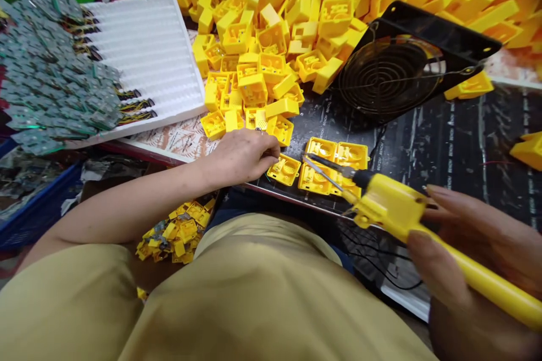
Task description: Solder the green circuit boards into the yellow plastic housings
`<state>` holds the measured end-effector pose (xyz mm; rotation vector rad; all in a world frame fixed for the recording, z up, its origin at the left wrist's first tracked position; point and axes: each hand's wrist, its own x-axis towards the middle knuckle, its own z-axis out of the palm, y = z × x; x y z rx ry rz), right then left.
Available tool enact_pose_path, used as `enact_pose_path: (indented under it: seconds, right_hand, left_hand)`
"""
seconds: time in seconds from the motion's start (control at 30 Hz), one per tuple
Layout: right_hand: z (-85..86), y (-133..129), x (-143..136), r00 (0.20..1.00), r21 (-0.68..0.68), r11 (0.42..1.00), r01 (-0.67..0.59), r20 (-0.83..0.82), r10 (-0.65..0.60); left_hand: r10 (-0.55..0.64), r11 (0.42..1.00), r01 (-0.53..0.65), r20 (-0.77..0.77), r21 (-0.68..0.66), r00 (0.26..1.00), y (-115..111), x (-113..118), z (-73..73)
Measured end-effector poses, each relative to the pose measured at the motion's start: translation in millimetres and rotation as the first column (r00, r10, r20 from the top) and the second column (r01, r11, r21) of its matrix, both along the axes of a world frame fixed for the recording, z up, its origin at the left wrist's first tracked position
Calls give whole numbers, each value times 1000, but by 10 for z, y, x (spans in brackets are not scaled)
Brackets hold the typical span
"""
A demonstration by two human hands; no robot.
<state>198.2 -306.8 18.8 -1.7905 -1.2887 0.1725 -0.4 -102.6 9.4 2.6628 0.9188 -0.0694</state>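
My right hand grips a yellow soldering tool whose thin metal tip and black nozzle point left, over a group of open yellow cases on the black table. At the table's front edge, my left hand has its fingers bent together beside a single open yellow case; what its fingertips hold, if anything, is too small to make out. Small metal parts and a ring of round holes show inside that case.
Yellow cases are heaped across the back. A black fan stands at the back right. On the left, a white foam tray bears grey-green boards with wires. A blue crate and more yellow parts are lower down.
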Motion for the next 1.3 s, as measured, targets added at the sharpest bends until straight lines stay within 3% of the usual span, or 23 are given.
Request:
enact_pose_path:
  seconds: [0.07,0.1,0.2,0.3,0.57,0.67,0.9,1.1,1.3]
  right_hand:
    - [-78,42,7,999,23,999,-47,22,46]
    - [-113,69,44,983,84,983,-163,103,154]
    - [-163,155,183,875,171,875,-453,271,400]
    - [-121,221,218,812,130,817,-562,276,515]
    - [-122,182,149,785,-29,848,-529,362,503]
    - [-108,219,150,774,-22,837,-546,369,514]
    - [-6,330,132,670,27,743,-669,454,587]
    - [2,236,242,720,-41,795,-605,398,569]
    - [27,304,126,690,11,754,-657,410,596]
  left_hand:
    - [4,1000,-2,-52,28,999,0,18,30]
    - [-7,999,9,-71,38,997,2,21,46]
    - [-54,999,54,-89,-3,995,16,8,90]
    - [-85,995,80,-78,-63,993,30,-12,108]
    - [-184,983,182,-115,-34,976,39,25,128]
    - [-204,979,200,-160,-37,966,47,64,155]
    - [-219,975,224,-274,-16,936,44,188,222]
    - [-216,976,217,-306,-31,927,40,224,265]
    - [-209,977,209,-304,-33,930,38,219,253]
